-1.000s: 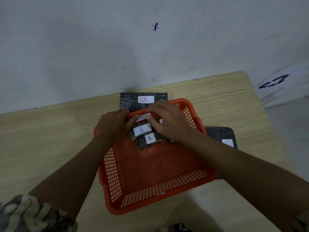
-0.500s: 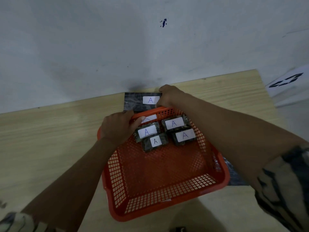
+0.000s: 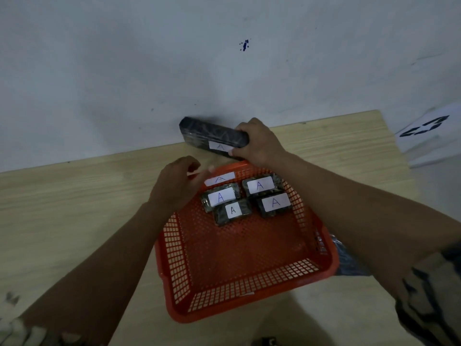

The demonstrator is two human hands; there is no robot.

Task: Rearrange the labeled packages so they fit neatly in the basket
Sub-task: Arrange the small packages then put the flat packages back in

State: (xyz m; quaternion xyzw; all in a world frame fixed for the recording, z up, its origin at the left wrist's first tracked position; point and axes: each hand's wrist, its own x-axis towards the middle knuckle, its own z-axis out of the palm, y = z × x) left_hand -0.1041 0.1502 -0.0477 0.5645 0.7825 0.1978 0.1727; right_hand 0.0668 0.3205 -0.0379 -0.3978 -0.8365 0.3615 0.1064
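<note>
An orange mesh basket (image 3: 249, 305) sits on the wooden table (image 3: 74, 201). Several small dark packages with white "A" labels lie at its far end, among them one at the front left (image 3: 232, 211) and one at the front right (image 3: 274, 204). My right hand (image 3: 257, 143) grips the right end of a large dark package (image 3: 212, 134), also labelled "A", lifted and tilted above the table behind the basket. My left hand (image 3: 177, 186) hovers at the basket's far left corner, fingers loosely curled and holding nothing.
A white wall (image 3: 174, 71) rises right behind the table. Another dark package (image 3: 349, 260) lies on the table at the basket's right side, mostly hidden by my right forearm. A white sheet with black marks (image 3: 424, 128) lies past the table's right edge.
My right hand left the basket, reached behind it and lifted the large package off the table. My left hand let go of the basket rim.
</note>
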